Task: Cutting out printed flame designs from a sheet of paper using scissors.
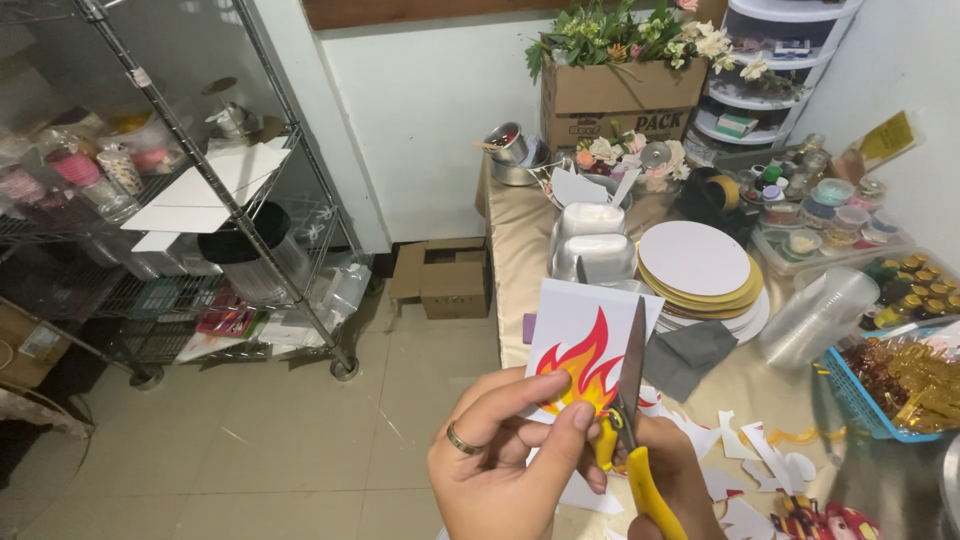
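My left hand (pixel 505 455), with a ring on one finger, pinches the lower edge of a white paper sheet (pixel 580 335) printed with a red and yellow flame. My right hand (pixel 680 480) grips yellow-handled scissors (pixel 630 400). Their blades point up and lie against the right side of the flame print. Both hands are held above the near edge of a table (pixel 520 240) covered in pale cloth.
White paper scraps (pixel 760 460) lie on the table by my hands. Behind them are a stack of round white and gold boards (pixel 698 265), white trays (pixel 590 240), clear cups (pixel 815 315), a blue basket (pixel 870 400), a flower-filled cardboard box (pixel 620 95). A wire rack (pixel 180 200) stands left.
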